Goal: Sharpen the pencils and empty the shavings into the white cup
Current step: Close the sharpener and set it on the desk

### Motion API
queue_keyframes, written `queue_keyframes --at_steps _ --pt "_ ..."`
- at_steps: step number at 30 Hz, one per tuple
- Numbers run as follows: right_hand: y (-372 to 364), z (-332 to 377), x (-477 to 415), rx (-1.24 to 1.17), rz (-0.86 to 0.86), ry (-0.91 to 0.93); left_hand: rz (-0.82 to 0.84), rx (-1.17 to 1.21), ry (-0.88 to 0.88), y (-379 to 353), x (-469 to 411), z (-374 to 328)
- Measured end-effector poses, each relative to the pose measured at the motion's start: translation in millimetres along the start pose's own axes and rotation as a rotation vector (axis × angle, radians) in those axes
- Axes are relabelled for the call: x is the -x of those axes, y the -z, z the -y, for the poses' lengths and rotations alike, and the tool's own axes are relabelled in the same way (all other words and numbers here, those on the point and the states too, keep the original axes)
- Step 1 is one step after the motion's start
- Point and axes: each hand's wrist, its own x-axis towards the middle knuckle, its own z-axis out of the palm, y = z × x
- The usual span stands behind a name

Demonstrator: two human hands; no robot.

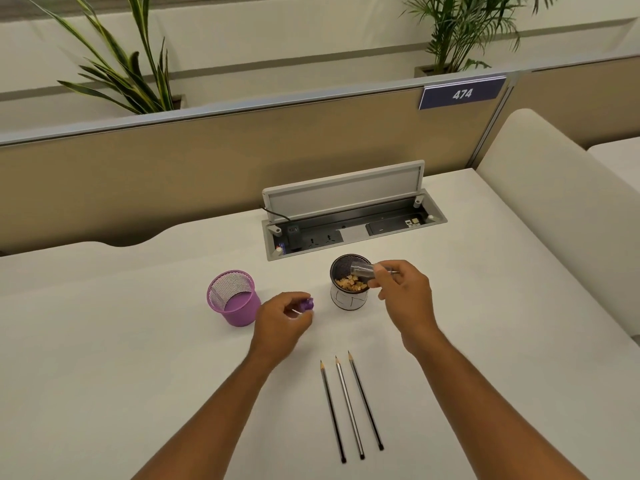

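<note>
Three pencils (351, 405) lie on white desk (104, 341).

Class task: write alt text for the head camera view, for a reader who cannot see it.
A person's right hand tips a clear shavings container over a white cup holding pencil shavings, while the left hand holds the purple sharpener body. Three sharpened pencils lie side by side on the white desk, and an empty purple mesh cup stands to the left.

Purple mesh holder (235, 299) — open socket box (353, 220)
</note>
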Motion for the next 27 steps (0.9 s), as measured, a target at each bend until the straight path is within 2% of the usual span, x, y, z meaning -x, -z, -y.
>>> queue_keyframes --at_steps 5,9,14,27 --pt "4.1 11.5 20.1 -0.142 0.054 -0.042 0.087 0.042 -0.121 20.6 11.7 -31.2" --pt "7.0 18.8 41.9 -0.146 0.141 0.026 0.074 0.259 -0.070 35.6 24.9 -54.6" --pt "11.3 25.3 76.8 -0.109 0.224 0.183 0.060 0.397 -0.154 52.9 46.7 -72.9" --pt "12.4 39.3 127.9 0.054 0.251 0.399 0.034 0.418 -0.222 65.6 96.8 -94.0"
